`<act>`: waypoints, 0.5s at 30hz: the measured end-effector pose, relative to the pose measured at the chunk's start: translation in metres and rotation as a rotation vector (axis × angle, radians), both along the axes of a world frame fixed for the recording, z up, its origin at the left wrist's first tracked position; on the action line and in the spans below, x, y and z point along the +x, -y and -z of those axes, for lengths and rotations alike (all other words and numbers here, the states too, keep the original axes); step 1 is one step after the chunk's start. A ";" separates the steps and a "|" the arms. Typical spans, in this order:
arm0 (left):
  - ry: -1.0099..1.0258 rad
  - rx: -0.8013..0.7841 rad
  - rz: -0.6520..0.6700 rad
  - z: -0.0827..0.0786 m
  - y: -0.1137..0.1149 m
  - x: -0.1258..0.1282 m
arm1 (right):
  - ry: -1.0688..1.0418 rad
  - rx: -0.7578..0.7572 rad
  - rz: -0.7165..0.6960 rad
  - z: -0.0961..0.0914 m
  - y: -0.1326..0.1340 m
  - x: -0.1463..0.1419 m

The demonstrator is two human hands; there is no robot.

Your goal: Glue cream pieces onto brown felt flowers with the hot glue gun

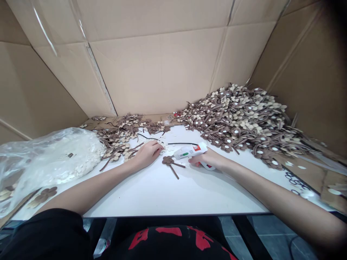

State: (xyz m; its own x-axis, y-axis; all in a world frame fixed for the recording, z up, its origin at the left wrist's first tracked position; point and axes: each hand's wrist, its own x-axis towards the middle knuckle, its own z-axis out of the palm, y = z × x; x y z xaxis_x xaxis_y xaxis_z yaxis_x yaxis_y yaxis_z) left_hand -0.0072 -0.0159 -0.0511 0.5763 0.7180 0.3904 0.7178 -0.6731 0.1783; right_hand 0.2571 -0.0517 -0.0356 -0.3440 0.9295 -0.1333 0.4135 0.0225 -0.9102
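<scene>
My right hand (206, 159) is wrapped round the handle of a white hot glue gun (186, 151). The gun's nozzle points left, at the edge of a brown felt flower (167, 161) lying flat on the white tabletop (151, 195). Two thin brown strips (175, 172) trail from that flower. Just beyond and left of it rests my left hand (148, 154), its fingers closed together near small white scraps. Whatever they pinch, if anything, is too small to make out. A black cord (182, 143) runs behind the gun.
A big heap of brown and cream felt flowers (238, 112), some with white dots, rises at the back right. Several more pieces (121, 139) lie at the back left. A clear plastic bag (67, 155) of white discs sits at left. Cardboard walls (159, 68) enclose the table.
</scene>
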 end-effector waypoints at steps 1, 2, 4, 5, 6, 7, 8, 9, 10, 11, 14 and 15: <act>0.001 -0.001 0.000 0.000 0.000 0.000 | -0.004 -0.001 0.000 0.000 0.000 0.000; 0.004 -0.002 0.001 0.000 0.000 0.000 | -0.004 -0.002 0.004 -0.001 0.001 -0.001; 0.012 -0.005 0.006 -0.001 0.001 0.000 | 0.003 -0.008 0.016 -0.002 0.001 -0.002; 0.016 -0.008 0.010 -0.001 0.001 0.000 | 0.004 -0.011 0.020 -0.003 0.002 -0.002; 0.016 -0.009 0.013 -0.001 0.001 0.001 | 0.001 -0.013 0.021 -0.004 0.002 -0.003; 0.013 -0.010 0.014 -0.001 0.001 0.001 | -0.005 -0.014 0.020 -0.005 0.002 -0.003; 0.009 -0.011 0.013 -0.001 0.001 0.001 | -0.012 -0.012 0.017 -0.006 0.003 -0.004; 0.004 -0.011 0.012 -0.002 0.001 0.001 | -0.017 -0.011 0.013 -0.007 0.003 -0.004; 0.001 -0.011 0.010 -0.002 0.001 0.001 | -0.018 -0.010 0.013 -0.007 0.003 -0.004; 0.000 -0.010 0.009 -0.002 0.001 0.001 | -0.016 -0.013 0.014 -0.008 0.004 -0.004; -0.002 -0.010 0.011 -0.001 0.001 0.001 | -0.005 -0.027 0.032 -0.008 0.004 -0.005; -0.003 -0.009 0.010 -0.001 0.001 0.001 | -0.004 -0.028 0.036 -0.008 0.004 -0.005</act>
